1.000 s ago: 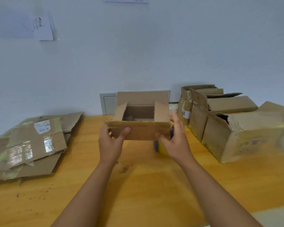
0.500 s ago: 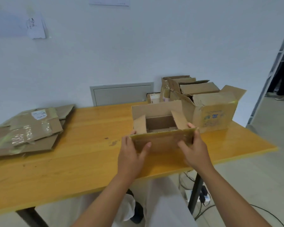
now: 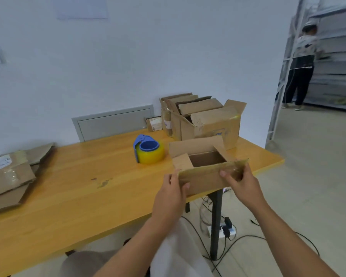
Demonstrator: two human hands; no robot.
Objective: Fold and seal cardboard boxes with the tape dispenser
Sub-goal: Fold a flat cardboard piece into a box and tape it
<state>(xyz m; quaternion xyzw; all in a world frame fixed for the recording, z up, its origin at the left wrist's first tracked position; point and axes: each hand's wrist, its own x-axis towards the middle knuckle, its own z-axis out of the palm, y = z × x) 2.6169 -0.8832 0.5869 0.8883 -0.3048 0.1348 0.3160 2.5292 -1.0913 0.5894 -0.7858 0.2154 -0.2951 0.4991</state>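
Cardboard box (image 3: 203, 177), flaps up, nothing visible inside: your left hand (image 3: 171, 196) and right hand (image 3: 243, 183) pinch its near flap, fingers curled. Tape dispenser (image 3: 148, 149) sits beside it.

The wooden surface (image 3: 72, 188) carries a blue tape dispenser (image 3: 148, 149) just left of the grip, open cardboard boxes (image 3: 204, 116) beyond it, and flattened cardboard (image 3: 10, 174) far to its left.

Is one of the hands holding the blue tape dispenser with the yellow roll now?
No, the blue tape dispenser with the yellow roll stands alone on the wooden table; both hands grip the small open cardboard box.
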